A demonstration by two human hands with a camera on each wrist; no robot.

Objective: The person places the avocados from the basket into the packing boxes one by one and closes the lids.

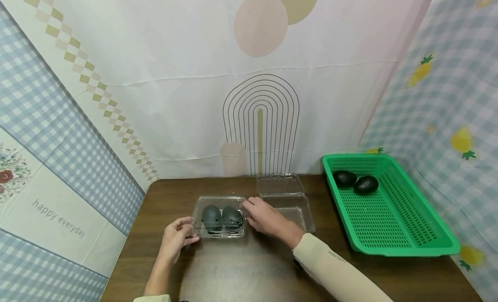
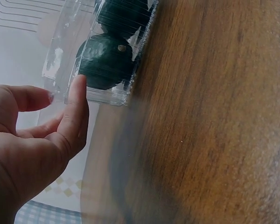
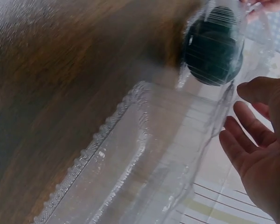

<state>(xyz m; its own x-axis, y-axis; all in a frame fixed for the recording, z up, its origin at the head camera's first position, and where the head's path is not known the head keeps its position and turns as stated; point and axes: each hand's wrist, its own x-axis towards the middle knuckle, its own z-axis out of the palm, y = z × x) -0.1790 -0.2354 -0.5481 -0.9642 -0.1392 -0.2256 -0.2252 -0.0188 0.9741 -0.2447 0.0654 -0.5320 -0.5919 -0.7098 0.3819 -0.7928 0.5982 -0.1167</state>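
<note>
A clear plastic clamshell box [image 1: 219,199] stands on the table with two dark avocados [image 1: 212,216] inside, and its lid looks closed. At the box's left end, my left hand [image 1: 177,237] touches the plastic with nearly straight fingers. The left wrist view shows that hand [image 2: 46,126] with thumb and forefinger spread at the box corner, beside an avocado [image 2: 107,60]. My right hand [image 1: 264,215] is at the box's right end, fingertips by the rim. Seen from the right wrist, this hand [image 3: 256,135] has loosely bent fingers and a gap between thumb and fingers.
A second clamshell box [image 1: 280,186] lies open behind my right hand, close to the first. On the right stands a green plastic basket [image 1: 404,252] with two dark avocados [image 1: 365,185] in its far left corner. A patterned cloth [image 1: 175,120] hangs behind the table [image 1: 225,271].
</note>
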